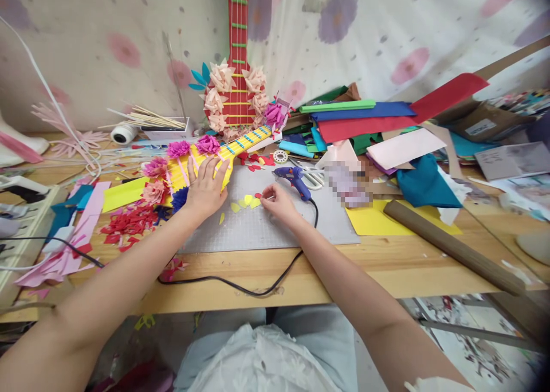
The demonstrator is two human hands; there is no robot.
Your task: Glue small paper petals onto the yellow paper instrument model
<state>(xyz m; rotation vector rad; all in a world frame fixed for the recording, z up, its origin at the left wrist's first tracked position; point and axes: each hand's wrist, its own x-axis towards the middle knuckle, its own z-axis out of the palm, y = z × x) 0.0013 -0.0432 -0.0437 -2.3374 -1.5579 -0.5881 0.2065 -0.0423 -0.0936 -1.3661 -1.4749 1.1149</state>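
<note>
My left hand lies with fingers spread over the body of a yellow paper guitar, trimmed with pink, magenta and dark blue paper flowers. The guitar's neck, with blue bars, points away to the right. My right hand is pinched at a small red paper petal above the grey cutting mat. Several yellow paper petals lie loose beside these fingertips. Just beyond the right hand, a blue glue gun rests on the mat, its black cord looping toward the table's front edge.
A red paper guitar with peach flowers stands against the curtain. Coloured paper sheets are piled at the back right. A brown roll lies at the right. Red scraps and a power strip are on the left.
</note>
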